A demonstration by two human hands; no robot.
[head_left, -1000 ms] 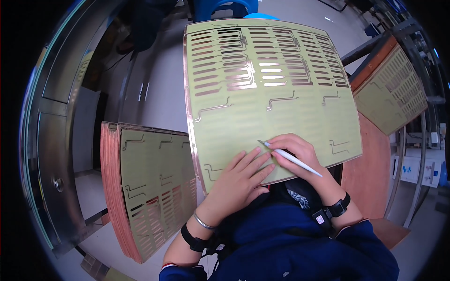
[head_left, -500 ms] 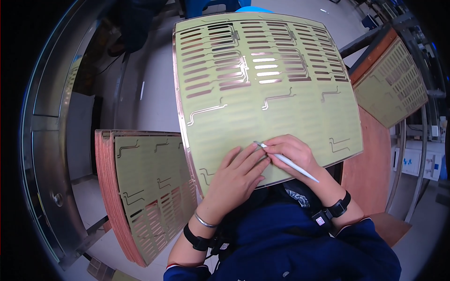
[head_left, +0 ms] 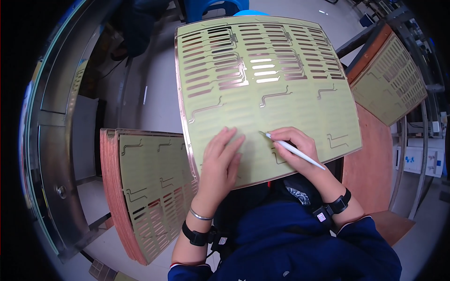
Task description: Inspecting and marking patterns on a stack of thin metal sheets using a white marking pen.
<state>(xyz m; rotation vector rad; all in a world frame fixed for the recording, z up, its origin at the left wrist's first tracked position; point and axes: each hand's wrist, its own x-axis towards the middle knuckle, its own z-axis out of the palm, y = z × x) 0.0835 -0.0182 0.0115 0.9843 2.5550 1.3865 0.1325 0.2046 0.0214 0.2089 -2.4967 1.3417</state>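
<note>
Circuit panel (head_left: pixel 255 114) is positioned directly in front of the operator, printed side up, with its near edge just ahead of the torso. Its support underneath is not visible.

Hand state: the right hand (head_left: pixel 302 140) grips a white, pen-shaped knife (head_left: pixel 296 151) between thumb and fingers, its tip at or just above the panel face. The left hand (head_left: pixel 218 159) is open, fingers extended over the near left part of the panel; firm contact cannot be confirmed.

Progress, as judged: surface work with the blade appears under way and incomplete, since the tool is in hand and the panel is on neither side pile. The quantity remaining cannot be determined. Whether the stack (head_left: pixel 113 196) at left or the similar panel (head_left: pixel 398 79) at right is finished or pending cannot be established.

Materials: the panel is a thin, roughly rectangular sheet, pale green and smooth, with a copper-coloured border. Rows of slender metallic bars fill the far half, several reflecting bright white; angular stepped traces mark the nearer half. The stack shows layered, reddish copper-toned edges. The knife handle is slim, glossy and tapered toward its rear end.
</note>
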